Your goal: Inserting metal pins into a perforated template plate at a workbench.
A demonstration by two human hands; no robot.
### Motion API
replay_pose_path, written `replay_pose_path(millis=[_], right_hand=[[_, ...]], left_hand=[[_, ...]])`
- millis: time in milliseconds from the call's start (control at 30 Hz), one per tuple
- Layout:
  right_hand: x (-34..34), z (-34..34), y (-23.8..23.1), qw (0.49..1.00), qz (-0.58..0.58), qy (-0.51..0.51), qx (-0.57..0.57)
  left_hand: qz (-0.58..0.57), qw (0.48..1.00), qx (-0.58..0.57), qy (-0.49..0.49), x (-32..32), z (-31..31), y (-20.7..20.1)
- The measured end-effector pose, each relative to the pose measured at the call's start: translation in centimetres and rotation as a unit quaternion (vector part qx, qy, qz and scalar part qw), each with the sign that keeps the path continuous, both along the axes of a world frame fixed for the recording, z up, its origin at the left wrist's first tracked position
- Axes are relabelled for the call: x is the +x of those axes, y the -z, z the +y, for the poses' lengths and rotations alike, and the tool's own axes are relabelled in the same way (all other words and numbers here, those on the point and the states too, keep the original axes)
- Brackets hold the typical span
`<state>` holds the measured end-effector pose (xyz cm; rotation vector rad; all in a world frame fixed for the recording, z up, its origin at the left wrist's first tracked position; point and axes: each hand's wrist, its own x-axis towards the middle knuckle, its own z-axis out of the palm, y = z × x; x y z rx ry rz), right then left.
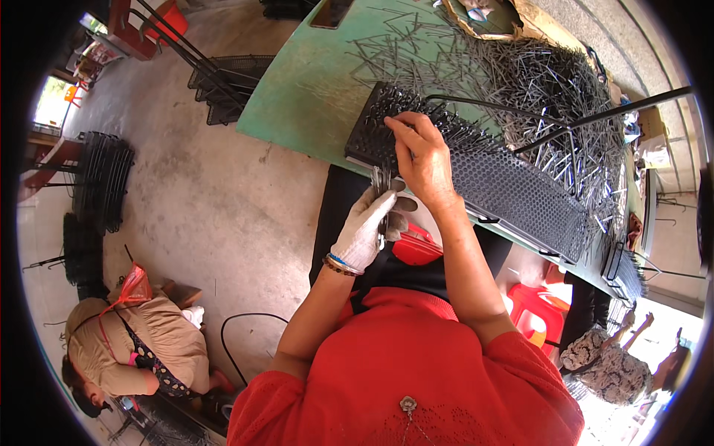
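My left hand (pixel 363 234), in a white glove with grey fingertips, is closed around a bundle of thin metal pins (pixel 381 180) at the table's near edge. A long black perforated panel (pixel 513 186) lies on the table, with many dark pins (pixel 468 134) standing in its holes along the left and far part. Over the panel's left end is my bare right hand (pixel 425 160), thumb and forefinger drawn together in a pinch. Whatever sits between those fingertips is too small to make out.
Loose metal pins (pixel 554 97) lie heaped on the green table (pixel 297 97). A black bent rod (pixel 602 117) crosses above the panel. Dark mesh racks (pixel 223 85) stand on the floor at left. Red stools (pixel 535 316) are under the table; one person (pixel 145 346) sits at left, another (pixel 610 364) at right.
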<state>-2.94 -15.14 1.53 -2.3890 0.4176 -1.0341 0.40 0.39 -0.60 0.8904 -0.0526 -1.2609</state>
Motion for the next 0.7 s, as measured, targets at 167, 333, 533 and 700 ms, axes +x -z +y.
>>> replay_pose_path(millis=[167,333,533,700], right_hand=[[0.3,0.0,-0.6,1.0,0.008,-0.023,0.01],[0.3,0.2,-0.5,1.0,0.026,0.013,0.001],[0.0,0.9,-1.9,0.999,0.029,0.024,0.008],[-1.6,0.7,-3.0,0.983,0.088,-0.019,0.162]], left_hand=[[-0.002,1.0,0.009,0.005,-0.1,0.0,-0.2],[0.001,1.0,-0.007,0.019,-0.3,-0.1,0.3],[0.002,1.0,0.014,0.014,-0.1,0.1,0.5],[0.005,1.0,-0.023,-0.007,0.0,0.2,-0.1]])
